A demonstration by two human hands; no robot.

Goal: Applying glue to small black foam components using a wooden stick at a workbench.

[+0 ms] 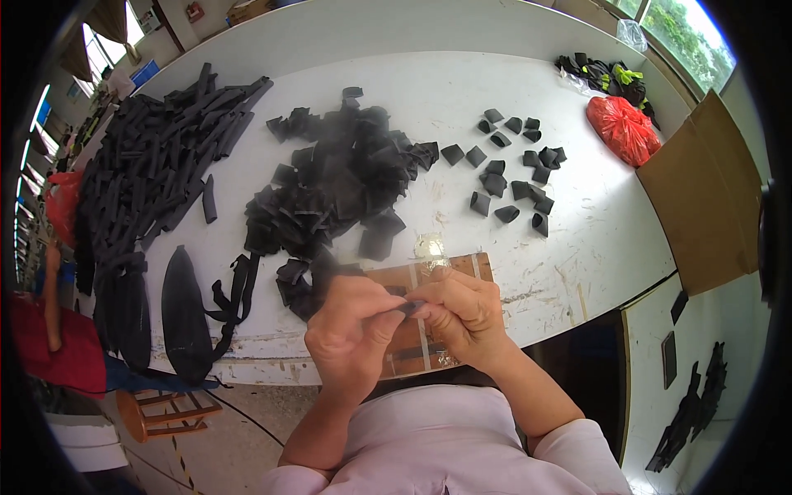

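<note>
Over the front edge of the table, my left hand (346,326) and my right hand (462,318) meet fingertip to fingertip. Both pinch a small black fabric piece (408,308), mostly covered by my fingers. Beneath them lies a brown wooden board (477,264) with pale strips across it. Just beyond my left hand spreads a heap of flat black fabric pieces (346,173). Several small black fabric loops (495,183), some showing open ends, are scattered to the right of that heap.
Long black fabric strips (157,153) are piled at the left, above dark pointed fabric pieces (186,318). At the right stand a red plastic bag (623,130) and a cardboard sheet (701,198). A wooden stool (132,415) and a person in red (54,351) are at the lower left.
</note>
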